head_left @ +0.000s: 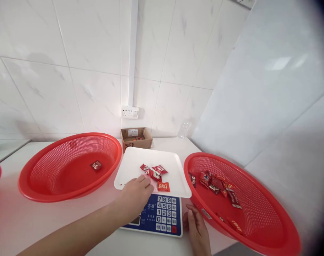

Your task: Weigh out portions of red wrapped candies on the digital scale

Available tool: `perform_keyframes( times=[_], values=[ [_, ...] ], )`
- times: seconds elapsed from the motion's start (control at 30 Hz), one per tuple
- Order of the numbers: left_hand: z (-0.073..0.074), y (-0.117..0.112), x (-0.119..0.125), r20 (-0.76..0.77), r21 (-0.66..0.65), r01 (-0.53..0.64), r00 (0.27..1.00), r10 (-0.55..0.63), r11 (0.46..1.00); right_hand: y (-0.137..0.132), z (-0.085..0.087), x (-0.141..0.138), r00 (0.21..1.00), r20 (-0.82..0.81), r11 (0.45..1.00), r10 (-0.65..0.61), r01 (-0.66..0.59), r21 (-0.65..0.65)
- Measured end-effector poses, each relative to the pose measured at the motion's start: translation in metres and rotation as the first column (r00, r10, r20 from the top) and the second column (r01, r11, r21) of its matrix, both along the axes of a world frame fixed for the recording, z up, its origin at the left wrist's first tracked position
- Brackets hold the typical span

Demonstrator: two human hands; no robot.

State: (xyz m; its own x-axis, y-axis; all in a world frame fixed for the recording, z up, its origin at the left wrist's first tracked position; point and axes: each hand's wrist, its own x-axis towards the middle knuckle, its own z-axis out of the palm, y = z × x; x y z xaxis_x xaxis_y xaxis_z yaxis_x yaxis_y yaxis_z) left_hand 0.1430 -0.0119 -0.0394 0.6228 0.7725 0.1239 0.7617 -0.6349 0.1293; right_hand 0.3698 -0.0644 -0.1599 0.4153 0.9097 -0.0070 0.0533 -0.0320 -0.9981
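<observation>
My left hand [136,195] reaches over the front edge of a white weighing tray [136,156]. Its fingers are closed together at a pale pink packet [154,184], mostly hidden behind them. Beside it on the tray lie several small red snack packets [160,169], among them an orange-red one [163,187]. The tray sits on a blue digital scale [151,224] with a number keypad. My right hand [196,227] rests between the scale's right side and a red basket, its fingers loosely bent and apart, with nothing visible in them.
On the right, the red basket [268,185] holds several snack packets [215,183]. Another red basket [39,177] at left has one dark red packet [96,165] inside. Behind the tray stand a cardboard box [140,143] and a clear plastic container [183,130] by the tiled wall.
</observation>
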Motion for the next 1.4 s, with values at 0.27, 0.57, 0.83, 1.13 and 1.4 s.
perform_keyframes(
  times=[0.27,0.57,0.83,1.13,1.4],
  values=[
    [0.065,0.014,-0.089,0.247,0.139,-0.518,0.844,0.477,0.844,0.001,-0.004,0.003,0.998,0.062,0.998,0.027,-0.023,-0.06],
    [0.036,0.014,-0.06,0.191,0.13,-0.306,0.941,0.279,0.943,0.001,-0.002,0.004,0.996,0.089,0.998,0.026,-0.02,-0.063],
    [0.001,0.04,0.007,0.118,0.048,-0.05,0.992,0.044,0.998,0.002,-0.011,0.004,0.995,0.102,1.0,0.001,-0.003,0.02],
    [0.012,0.016,-0.02,0.338,-0.067,-0.146,0.928,0.16,0.987,-0.002,-0.004,-0.007,0.995,0.077,0.998,-0.057,0.055,0.027],
    [0.019,-0.008,-0.094,0.783,-0.549,-0.245,0.182,0.594,0.799,-0.002,-0.002,-0.006,0.997,0.032,0.998,-0.067,0.067,0.008]
  ],
)
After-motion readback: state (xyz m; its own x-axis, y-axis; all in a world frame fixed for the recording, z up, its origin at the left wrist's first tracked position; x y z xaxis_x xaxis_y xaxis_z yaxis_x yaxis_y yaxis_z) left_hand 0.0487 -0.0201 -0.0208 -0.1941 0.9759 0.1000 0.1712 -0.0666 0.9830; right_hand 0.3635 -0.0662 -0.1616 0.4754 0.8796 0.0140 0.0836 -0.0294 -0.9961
